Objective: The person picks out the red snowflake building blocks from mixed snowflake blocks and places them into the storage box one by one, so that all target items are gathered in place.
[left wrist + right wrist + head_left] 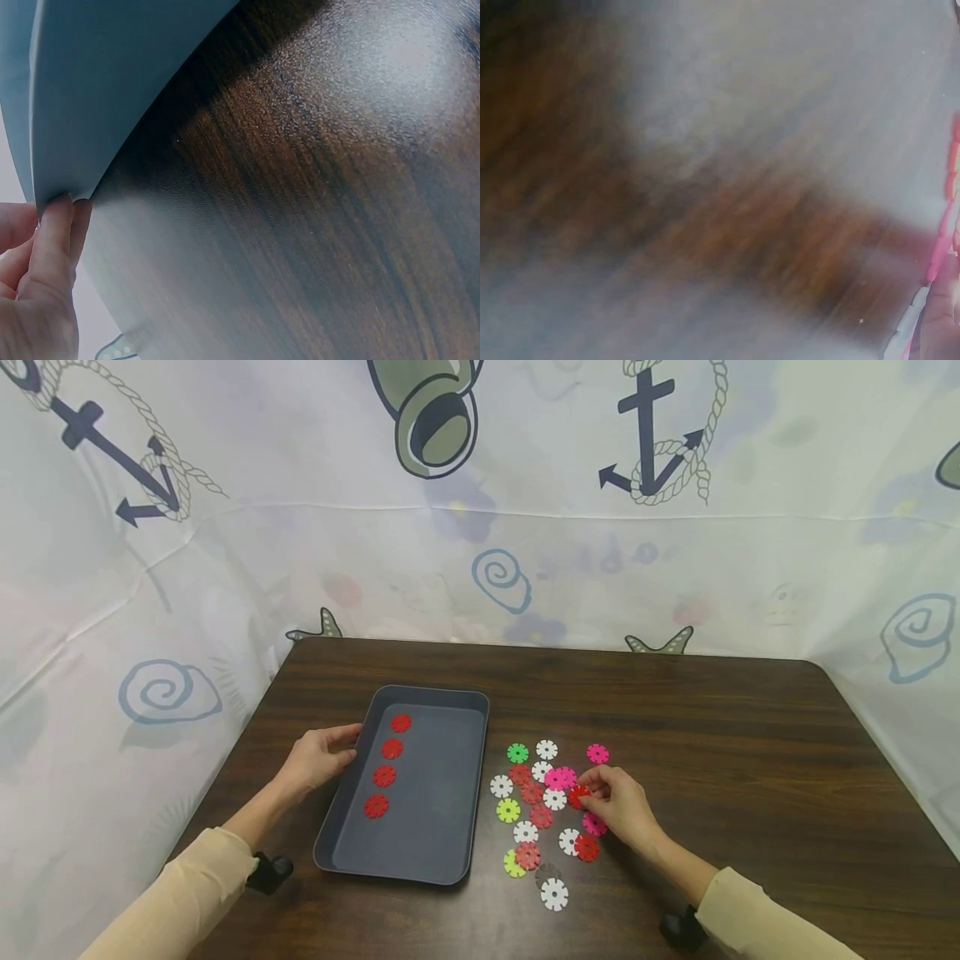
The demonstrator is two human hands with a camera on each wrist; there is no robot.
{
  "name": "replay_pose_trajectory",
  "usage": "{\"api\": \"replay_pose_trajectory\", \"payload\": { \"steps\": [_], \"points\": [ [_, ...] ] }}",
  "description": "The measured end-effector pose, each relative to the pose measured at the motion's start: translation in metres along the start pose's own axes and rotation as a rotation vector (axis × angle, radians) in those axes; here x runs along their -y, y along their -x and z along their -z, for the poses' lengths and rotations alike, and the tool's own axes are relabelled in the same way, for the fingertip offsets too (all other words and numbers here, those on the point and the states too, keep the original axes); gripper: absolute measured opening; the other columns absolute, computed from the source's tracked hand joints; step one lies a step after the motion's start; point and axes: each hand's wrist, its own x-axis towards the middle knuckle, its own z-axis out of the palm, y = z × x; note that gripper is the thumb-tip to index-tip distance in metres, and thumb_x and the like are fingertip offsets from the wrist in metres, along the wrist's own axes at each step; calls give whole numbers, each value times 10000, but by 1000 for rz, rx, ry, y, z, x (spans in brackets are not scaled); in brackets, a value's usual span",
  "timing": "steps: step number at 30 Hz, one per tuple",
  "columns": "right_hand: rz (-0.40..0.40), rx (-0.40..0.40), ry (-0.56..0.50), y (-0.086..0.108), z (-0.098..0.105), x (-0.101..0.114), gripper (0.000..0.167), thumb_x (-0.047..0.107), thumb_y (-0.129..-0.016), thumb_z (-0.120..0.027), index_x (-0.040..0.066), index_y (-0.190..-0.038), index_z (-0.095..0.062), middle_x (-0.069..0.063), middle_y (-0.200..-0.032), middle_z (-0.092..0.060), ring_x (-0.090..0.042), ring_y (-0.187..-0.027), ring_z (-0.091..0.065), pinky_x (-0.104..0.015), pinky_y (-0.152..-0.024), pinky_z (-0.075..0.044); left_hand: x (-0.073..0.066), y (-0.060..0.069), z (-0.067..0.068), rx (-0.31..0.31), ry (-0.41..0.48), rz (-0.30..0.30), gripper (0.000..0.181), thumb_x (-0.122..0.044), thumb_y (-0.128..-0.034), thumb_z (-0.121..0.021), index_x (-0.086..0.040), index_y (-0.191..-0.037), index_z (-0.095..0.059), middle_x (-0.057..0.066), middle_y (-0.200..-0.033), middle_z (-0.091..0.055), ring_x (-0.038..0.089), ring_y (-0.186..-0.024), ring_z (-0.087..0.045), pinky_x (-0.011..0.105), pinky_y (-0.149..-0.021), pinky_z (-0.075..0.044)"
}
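Observation:
My left hand (313, 764) holds the left rim of a dark grey baking tray (427, 852); in the left wrist view, the fingers (54, 247) meet the tray's side wall (90, 90) close to its edge. Inside the tray, several red notched discs, including a red disc (377, 806), form a column along the left side. My right hand (621, 806) pinches a red notched disc (577, 796) at the right edge of a loose group of discs. Beside that hand lie a pink disc (593, 824) and a white disc (555, 799). The right wrist view is mostly blurred tabletop.
Between tray and right hand, the scattered discs include a green disc (517, 752), a yellow-green disc (507, 811), and a white disc (554, 894), some overlapping. The dark wooden table (750, 760) has a patterned white cloth (360, 560) behind it.

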Motion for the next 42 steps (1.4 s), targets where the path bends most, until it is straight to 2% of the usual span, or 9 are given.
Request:
{"api": "replay_pose_trajectory", "payload": {
  "steps": [10, 19, 23, 30, 37, 42],
  "points": [
    [-28, 35, -50, -5, 2, 1, 181, -52, -771, -710, 15, -931, -656, -68, -830, -621, -143, -706, -558, -161, -623, -483, 0, -1, 0, -2, -10, 3, 479, -26, -913, -545, 48, -1372, -429, 269, -1334, -497, 386, -1162, -543, 379, -823, -545],
    [-79, 41, -176, -6, 3, 7, 180, -34, -791, -702, -7, -962, -654, -85, -845, -626, -166, -753, -550, -172, -623, -483, 1, -2, 0, -2, -6, 5, 476, -24, -912, -547, 52, -1368, -432, 270, -1330, -500, 381, -1158, -548, 366, -820, -546],
    [-102, 57, -243, -7, 4, 16, 193, -28, -809, -687, -28, -998, -646, -107, -874, -617, -176, -772, -553, -182, -643, -514, 3, -2, -1, -2, -8, 7, 477, -25, -912, -551, 49, -1368, -434, 269, -1329, -502, 379, -1153, -552, 366, -817, -547],
    [-118, 120, -346, -8, 3, 36, 198, -22, -835, -660, -52, -1026, -618, -132, -888, -619, -168, -731, -571, -307, -695, -563, 3, -2, -1, -2, -6, 4, 476, -23, -910, -551, 50, -1366, -436, 271, -1327, -502, 377, -1143, -560, 364, -811, -549],
    [-63, 156, -403, -10, -4, 54, 218, -41, -834, -651, -72, -1045, -604, -145, -879, -629, -181, -721, -591, -332, -707, -563, 2, -1, 0, -1, 0, -3, 478, -19, -909, -550, 57, -1366, -432, 274, -1329, -499, 384, -1153, -551, 363, -812, -549],
    [-72, 158, -431, -11, -14, 68, 223, -25, -829, -665, -51, -1046, -618, -120, -871, -613, -161, -709, -556, -294, -704, -557, 2, -1, 0, 0, 4, -5, 479, -18, -909, -548, 57, -1367, -430, 275, -1331, -497, 385, -1154, -550, 358, -807, -551]
  ]
}}
